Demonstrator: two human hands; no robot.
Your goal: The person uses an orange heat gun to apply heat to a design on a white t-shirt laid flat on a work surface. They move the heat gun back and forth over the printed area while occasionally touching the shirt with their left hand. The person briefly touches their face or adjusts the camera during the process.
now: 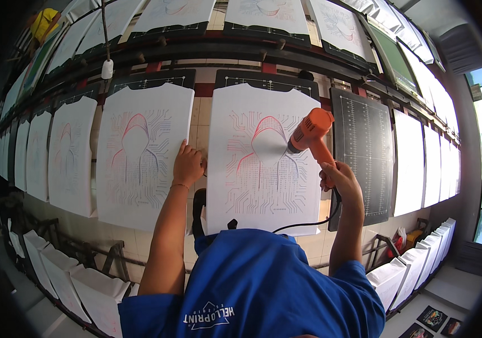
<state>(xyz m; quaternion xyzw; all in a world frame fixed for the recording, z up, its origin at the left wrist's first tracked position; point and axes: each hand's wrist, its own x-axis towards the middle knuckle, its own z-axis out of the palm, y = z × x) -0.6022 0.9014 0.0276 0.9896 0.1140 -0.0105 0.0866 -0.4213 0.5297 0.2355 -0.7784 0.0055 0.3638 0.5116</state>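
Observation:
An orange heat gun [314, 129] is held by its handle in my right hand [337, 177]. Its dark nozzle points left and down at the white T-shirt [224, 200] in front of me, close over a red and blue line print of a hooded figure [269, 141]. A black cord [303, 226] runs from the handle toward my body. My left hand [189, 163] is beside the right edge of the neighbouring printed T-shirt [114, 205], its forefinger stretched out against that edge and the other fingers partly bent. Nothing shows in that hand.
A bare black printing board [362, 158] stands right of the shirt, with blank white shirts [409, 163] beyond. More printed shirts [72, 158] line the left. A dark rail [207, 54] crosses behind the boards. A white switch [107, 69] hangs on a cord. Someone's yellow sleeve [44, 23] shows far left.

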